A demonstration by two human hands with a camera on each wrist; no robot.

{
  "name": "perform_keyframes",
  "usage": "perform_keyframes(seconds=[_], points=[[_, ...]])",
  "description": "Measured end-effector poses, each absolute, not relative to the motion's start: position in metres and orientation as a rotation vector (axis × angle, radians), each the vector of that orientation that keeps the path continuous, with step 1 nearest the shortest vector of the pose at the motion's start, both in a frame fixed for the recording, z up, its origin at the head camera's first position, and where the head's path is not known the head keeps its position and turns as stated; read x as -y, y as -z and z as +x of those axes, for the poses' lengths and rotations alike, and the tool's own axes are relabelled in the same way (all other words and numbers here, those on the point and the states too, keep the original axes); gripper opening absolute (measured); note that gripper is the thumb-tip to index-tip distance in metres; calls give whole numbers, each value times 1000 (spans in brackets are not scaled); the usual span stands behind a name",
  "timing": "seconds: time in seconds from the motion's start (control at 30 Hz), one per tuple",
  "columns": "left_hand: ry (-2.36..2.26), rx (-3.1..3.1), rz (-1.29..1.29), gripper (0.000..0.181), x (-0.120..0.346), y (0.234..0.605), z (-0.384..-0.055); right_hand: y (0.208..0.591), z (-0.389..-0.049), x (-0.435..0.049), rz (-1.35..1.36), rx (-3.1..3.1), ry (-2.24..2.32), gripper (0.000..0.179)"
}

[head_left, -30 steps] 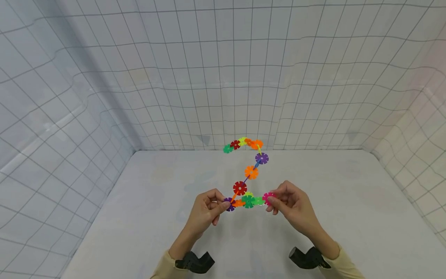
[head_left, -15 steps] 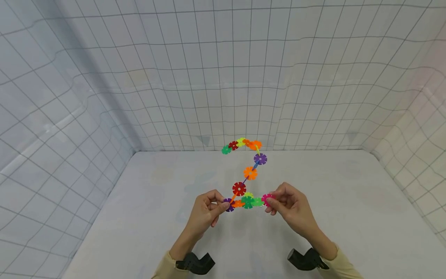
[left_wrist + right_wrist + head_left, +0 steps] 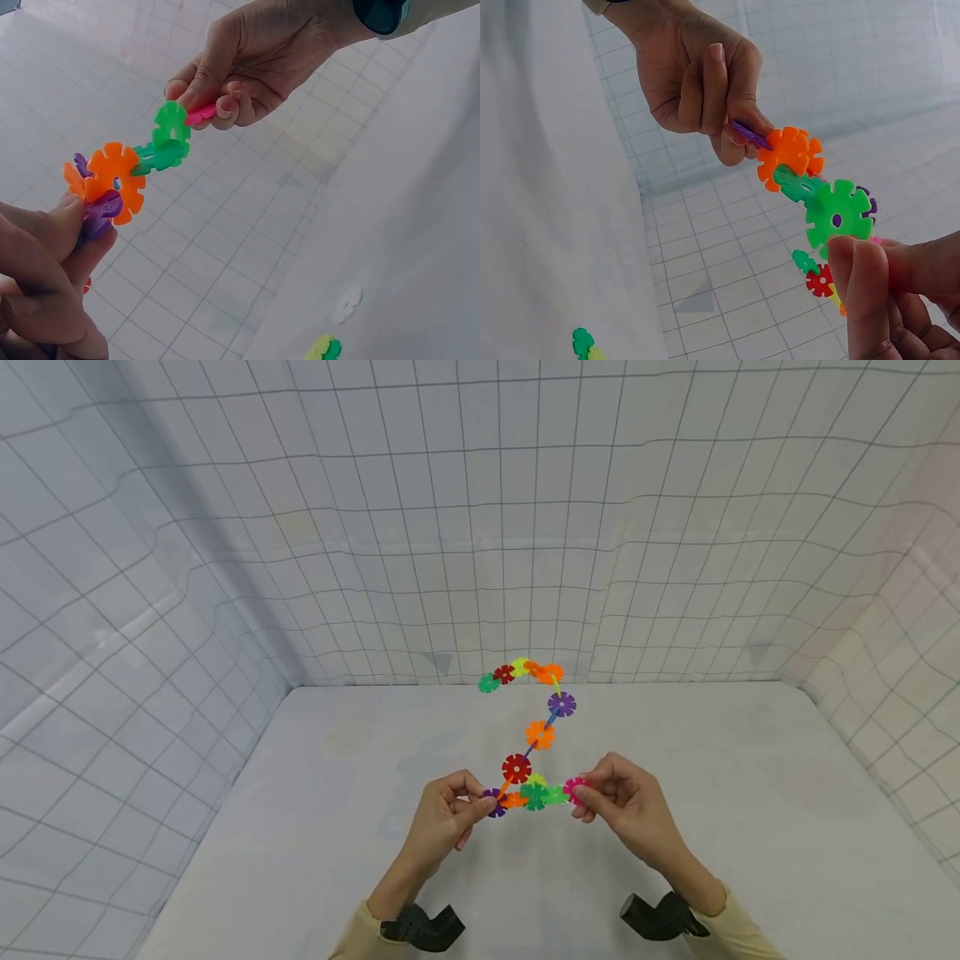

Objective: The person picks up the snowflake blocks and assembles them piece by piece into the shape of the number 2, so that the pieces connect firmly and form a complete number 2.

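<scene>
Both hands hold up a chain of notched, flower-shaped plastic discs (image 3: 532,736), slotted together and curving like the figure 2. My left hand (image 3: 442,818) pinches the purple disc (image 3: 498,808) at the lower left corner between thumb and finger. At the lower right end, my right hand (image 3: 633,810) pinches a pink disc (image 3: 571,787), partly hidden by the thumb. Orange and green discs (image 3: 115,184) span the gap between the hands. From the corner, a red disc (image 3: 516,762) leads up the chain to a green disc (image 3: 488,683) at its top end.
A pale table (image 3: 360,877) lies beneath the hands, with gridded white cloth (image 3: 480,527) around it. A white disc (image 3: 349,305) and yellow and green discs (image 3: 322,347) lie on the table below the chain. Black wrist mounts (image 3: 423,928) sit on both forearms.
The right hand and the chain have shifted very slightly left and down. Both pinches are kept.
</scene>
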State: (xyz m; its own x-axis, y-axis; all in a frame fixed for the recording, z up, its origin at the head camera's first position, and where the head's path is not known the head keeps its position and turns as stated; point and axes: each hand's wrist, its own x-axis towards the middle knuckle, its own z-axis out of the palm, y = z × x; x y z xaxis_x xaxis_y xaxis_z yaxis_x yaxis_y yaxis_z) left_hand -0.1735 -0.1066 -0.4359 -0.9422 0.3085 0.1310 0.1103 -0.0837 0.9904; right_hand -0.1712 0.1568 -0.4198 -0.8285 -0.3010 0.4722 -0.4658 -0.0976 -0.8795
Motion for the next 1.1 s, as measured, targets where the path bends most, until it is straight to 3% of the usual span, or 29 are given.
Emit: perform_keyframes(seconds=[0.27, 1.1], points=[[-2132, -2049, 478, 18, 105, 435, -172, 419, -172, -160, 839, 2084, -2081, 10], [-2162, -2066, 456, 18, 102, 438, -173, 421, -174, -160, 837, 2099, -2107, 9]])
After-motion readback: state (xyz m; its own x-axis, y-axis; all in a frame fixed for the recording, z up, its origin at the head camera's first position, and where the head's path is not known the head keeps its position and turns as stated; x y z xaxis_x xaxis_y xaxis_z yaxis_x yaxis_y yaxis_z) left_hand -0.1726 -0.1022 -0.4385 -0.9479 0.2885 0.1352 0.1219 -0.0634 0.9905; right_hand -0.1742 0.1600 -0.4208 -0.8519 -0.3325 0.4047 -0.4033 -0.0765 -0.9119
